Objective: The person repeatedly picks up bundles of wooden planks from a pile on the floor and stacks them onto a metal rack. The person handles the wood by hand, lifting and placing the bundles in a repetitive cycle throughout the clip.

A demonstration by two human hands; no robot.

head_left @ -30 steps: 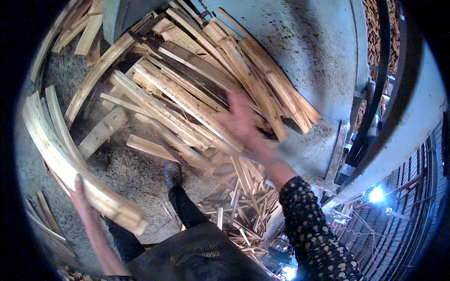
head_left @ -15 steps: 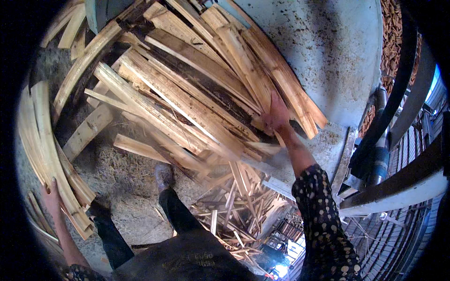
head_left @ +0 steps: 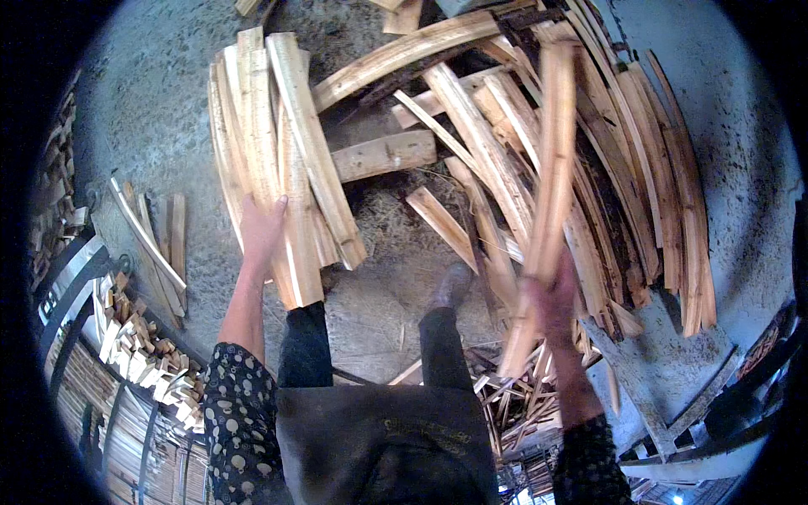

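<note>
Firstly, long, pale wooden plank (head_left: 557, 168), gripped in right hand (head_left: 551, 296), across near edge of brownish plank pile (head_left: 619, 168); left hand (head_left: 263, 227), spread atop pale board bundle (head_left: 265, 126); dark apron (head_left: 337, 433), yellowish lettering (head_left: 425, 431), illegible.

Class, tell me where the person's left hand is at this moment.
In the head view, the left hand is left of centre, on the pale boards, just up and left of the left trouser leg.

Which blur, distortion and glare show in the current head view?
In the head view, the bare right hand and the long pale wooden plank it grips are motion-blurred, the bare left hand crisper; head view again, long edges look bowed near the rim, a small white lamp glares low right.
</note>
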